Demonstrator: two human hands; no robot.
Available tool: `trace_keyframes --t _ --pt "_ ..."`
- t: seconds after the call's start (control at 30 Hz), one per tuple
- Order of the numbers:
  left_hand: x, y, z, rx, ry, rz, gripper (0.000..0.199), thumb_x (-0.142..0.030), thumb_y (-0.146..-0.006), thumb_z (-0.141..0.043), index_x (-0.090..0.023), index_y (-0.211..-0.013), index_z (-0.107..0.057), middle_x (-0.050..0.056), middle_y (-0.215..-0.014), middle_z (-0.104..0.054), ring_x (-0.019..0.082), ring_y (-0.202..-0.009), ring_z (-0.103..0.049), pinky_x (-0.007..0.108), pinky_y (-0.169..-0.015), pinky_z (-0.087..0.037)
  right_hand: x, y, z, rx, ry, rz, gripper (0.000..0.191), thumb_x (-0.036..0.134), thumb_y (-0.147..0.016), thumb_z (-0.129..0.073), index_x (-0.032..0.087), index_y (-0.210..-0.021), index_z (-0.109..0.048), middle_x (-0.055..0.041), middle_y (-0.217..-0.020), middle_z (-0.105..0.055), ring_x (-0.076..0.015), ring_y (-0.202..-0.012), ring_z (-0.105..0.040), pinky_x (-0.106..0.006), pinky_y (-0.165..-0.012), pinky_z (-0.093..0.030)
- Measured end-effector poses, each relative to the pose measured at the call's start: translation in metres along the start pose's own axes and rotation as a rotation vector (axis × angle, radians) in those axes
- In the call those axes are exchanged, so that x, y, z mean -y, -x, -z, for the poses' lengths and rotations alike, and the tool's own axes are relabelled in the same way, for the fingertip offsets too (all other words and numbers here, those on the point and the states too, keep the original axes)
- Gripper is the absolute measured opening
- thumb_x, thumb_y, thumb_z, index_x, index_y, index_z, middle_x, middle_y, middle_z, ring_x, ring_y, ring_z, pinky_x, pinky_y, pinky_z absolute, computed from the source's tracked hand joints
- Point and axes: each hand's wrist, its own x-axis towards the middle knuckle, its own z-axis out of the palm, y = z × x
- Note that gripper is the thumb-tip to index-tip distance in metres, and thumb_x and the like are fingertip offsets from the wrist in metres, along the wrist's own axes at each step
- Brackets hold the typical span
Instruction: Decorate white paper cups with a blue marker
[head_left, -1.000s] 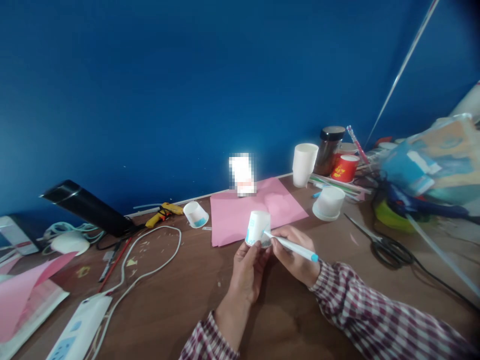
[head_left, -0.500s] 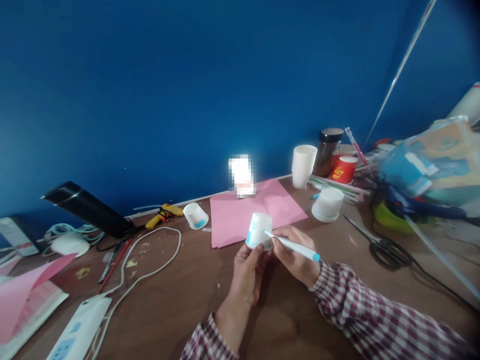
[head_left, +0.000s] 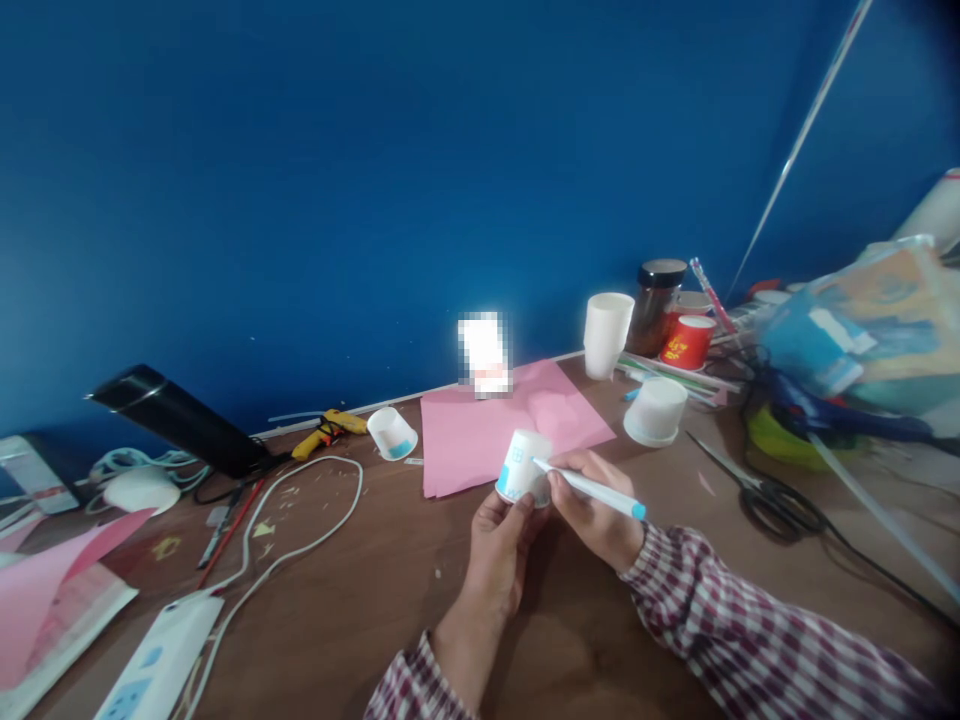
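Observation:
My left hand (head_left: 501,545) is closed around the lower part of a small white paper cup (head_left: 529,448), held upside down above the table. Blue marks show on the cup's side: a little window, a filled patch and a zigzag near the rim. A white felt-tip pen with a blue end (head_left: 600,490) is pinched in my right hand (head_left: 596,510), its tip at the cup's side, right of the window. Behind the cup lie sheets of pink paper (head_left: 469,430). Another paper cup with a blue patch (head_left: 391,436) lies tipped to the left.
On the right are scissors (head_left: 772,500), an upturned white cup (head_left: 655,410), stacked white cups (head_left: 606,335), a red cup (head_left: 688,343) and a dark jar (head_left: 658,305). A power strip (head_left: 161,660), white cable, yellow tool (head_left: 328,432) and black cylinder (head_left: 169,415) occupy the left.
The cup and both hands have shifted slightly right and down in view. My grip on the cup and pen is the same, with the pen tip still at the cup's side.

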Motion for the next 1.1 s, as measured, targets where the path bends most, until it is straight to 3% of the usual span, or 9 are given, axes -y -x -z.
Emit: trace_keyframes --t 1.1 --pt "0.0007 0.0015 -0.003 -0.035 -0.061 -0.022 0.034 -0.028 -0.062 -0.088 -0.011 -0.089 -0.075 0.008 -0.088 -0.075 0.016 -0.077 -0.069 0.029 -0.079 -0.057 0.0001 -0.001 0.0008 0.026 0.024 -0.018 0.012 0.028 -0.091 -0.055 0.021 -0.083 -0.062 -0.0014 -0.071 -0.068 -0.0159 -0.061 -0.065 -0.026 -0.061 -0.055"
